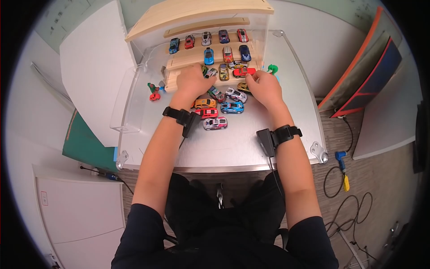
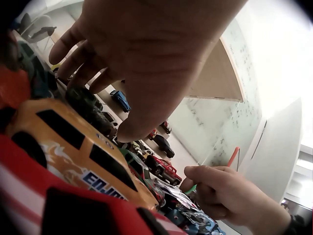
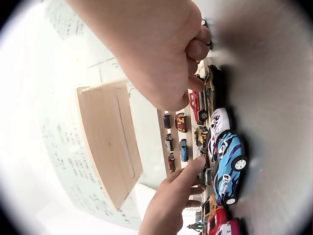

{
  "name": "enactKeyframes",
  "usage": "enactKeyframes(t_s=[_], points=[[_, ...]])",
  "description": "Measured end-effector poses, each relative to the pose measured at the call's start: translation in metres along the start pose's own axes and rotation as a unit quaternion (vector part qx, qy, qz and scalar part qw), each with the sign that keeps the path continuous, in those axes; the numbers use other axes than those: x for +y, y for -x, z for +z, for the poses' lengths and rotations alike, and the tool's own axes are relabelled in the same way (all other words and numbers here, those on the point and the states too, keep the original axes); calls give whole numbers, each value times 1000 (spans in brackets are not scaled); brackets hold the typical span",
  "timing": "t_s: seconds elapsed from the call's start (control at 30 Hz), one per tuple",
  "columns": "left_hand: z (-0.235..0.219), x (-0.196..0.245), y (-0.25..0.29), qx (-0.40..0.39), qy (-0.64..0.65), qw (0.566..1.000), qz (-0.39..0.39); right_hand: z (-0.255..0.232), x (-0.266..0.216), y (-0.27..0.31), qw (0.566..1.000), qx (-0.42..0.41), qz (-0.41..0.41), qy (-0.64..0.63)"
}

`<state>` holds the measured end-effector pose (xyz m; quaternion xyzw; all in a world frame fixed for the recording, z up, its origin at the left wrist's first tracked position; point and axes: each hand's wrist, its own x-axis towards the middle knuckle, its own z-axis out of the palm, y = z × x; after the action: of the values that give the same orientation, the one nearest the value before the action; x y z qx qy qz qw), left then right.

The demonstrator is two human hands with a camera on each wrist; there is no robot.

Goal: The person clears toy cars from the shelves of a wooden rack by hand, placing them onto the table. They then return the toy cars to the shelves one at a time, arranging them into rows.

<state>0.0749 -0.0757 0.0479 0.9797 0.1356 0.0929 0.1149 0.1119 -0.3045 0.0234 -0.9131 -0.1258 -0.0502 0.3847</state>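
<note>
In the head view my left hand [image 1: 192, 83] is at the left of the lowest wooden step, thumb and fingers about a green-and-grey toy car [image 1: 210, 72]. The left wrist view shows the fingers bent down over it, the thumb at its near end. My right hand [image 1: 266, 89] has curled fingers, thumb and index pinching the end of a red toy car [image 1: 244, 72] on the same step. A yellow-and-black toy car [image 1: 224, 71] stands between the hands. Just below the right fingertips, a dark gold toy car [image 1: 243, 87] is partly hidden.
Toy cars stand in rows on the stepped wooden rack [image 1: 188, 57] inside a clear case with a wooden lid [image 1: 197, 15]. Several more, including a blue one [image 1: 232, 107] and an orange one [image 1: 205, 103], lie on the metal table [image 1: 242, 148]. Small figures [image 1: 153, 88] stand left.
</note>
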Motion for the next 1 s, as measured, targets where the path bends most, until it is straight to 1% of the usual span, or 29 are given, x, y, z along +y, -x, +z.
enactKeyframes(t_s=[0.1,0.17,0.27,0.43,0.5,0.6,0.67,0.7,0.77,0.8,0.87,0.9,0.97,1.0], points=[[0,-3,2,12,14,1000,10,0,0,0,1000,-5,4,1],[-11,-4,8,4,51,999,11,-1,0,0,1000,-5,1,2],[-26,-6,16,-21,41,999,18,-1,0,1,1000,-3,-2,2],[-13,-26,12,0,61,998,24,-1,-2,1,1000,4,-1,8],[-11,-32,12,3,64,998,27,-1,-1,1,1000,-5,6,6],[-11,-39,18,14,84,996,22,-2,-3,2,1000,-4,3,7],[-14,-40,22,19,120,992,33,-3,-4,2,1000,-4,3,9],[-15,-39,24,18,120,992,34,-3,-4,2,1000,-5,1,11],[-26,-32,32,36,128,988,72,-2,-4,2,1000,-2,2,9],[-31,-27,36,35,129,988,72,-2,-3,2,1000,1,2,7],[-43,-7,46,-15,204,974,101,-2,-4,2,1000,6,7,8],[-41,-1,50,-15,205,974,100,-2,-4,2,1000,12,11,9],[-36,12,57,-32,248,953,170,0,-1,0,1000,25,15,12],[-32,18,62,-32,249,953,170,0,0,-1,999,38,19,17]])
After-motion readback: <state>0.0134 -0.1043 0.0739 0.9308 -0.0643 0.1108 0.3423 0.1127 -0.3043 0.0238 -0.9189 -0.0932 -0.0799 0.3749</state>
